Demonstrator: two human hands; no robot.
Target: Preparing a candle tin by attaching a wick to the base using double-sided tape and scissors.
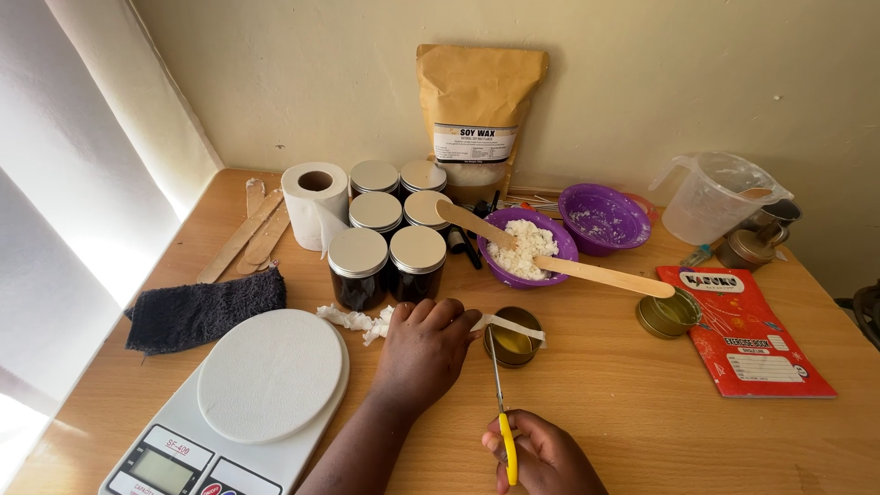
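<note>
My left hand (423,350) rests on the table beside a small round gold tin (513,339) and pinches a white strip that lies across the tin's top. My right hand (543,456) grips yellow-handled scissors (500,403) near the front edge. Their blades point away from me and reach the tin's left rim. The tin holds yellowish wax.
White kitchen scale (247,394) at front left, dark cloth (203,312), several dark jars with silver lids (385,261), paper roll (314,203). Purple bowl of white flakes (527,247) with a wooden spatula, second purple bowl (603,218), brown bag (477,115), plastic jug (710,197), second tin (667,314), red notebook (742,330).
</note>
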